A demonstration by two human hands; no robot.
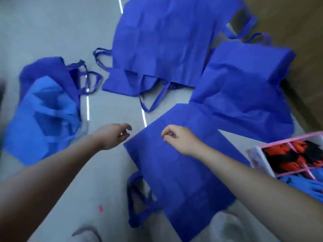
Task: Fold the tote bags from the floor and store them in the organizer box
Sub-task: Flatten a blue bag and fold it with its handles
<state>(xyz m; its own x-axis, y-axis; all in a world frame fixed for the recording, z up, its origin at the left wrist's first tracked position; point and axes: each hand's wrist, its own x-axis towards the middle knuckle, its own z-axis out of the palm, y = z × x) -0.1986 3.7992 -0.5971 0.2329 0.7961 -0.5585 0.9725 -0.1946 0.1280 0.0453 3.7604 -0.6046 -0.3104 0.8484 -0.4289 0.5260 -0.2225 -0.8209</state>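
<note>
A flat blue tote bag (178, 172) lies spread on the grey floor right in front of me, handles toward my lower left. My left hand (113, 135) hovers just off its far left corner, fingers loosely curled, holding nothing. My right hand (178, 138) is over the bag's far part, fingers also loosely curled and empty. More blue tote bags lie around: a crumpled one (45, 110) at left, a large flat one (162, 44) at the back, another (244, 88) at right. The pink organizer box (262, 159) stands at the right edge.
The organizer's compartments hold folded red-and-black bags (293, 156) and folded blue ones (307, 184). White lines (87, 107) run across the floor. A brown surface (297, 32) borders the floor at the upper right. A small pink scrap (100, 209) lies near my left arm.
</note>
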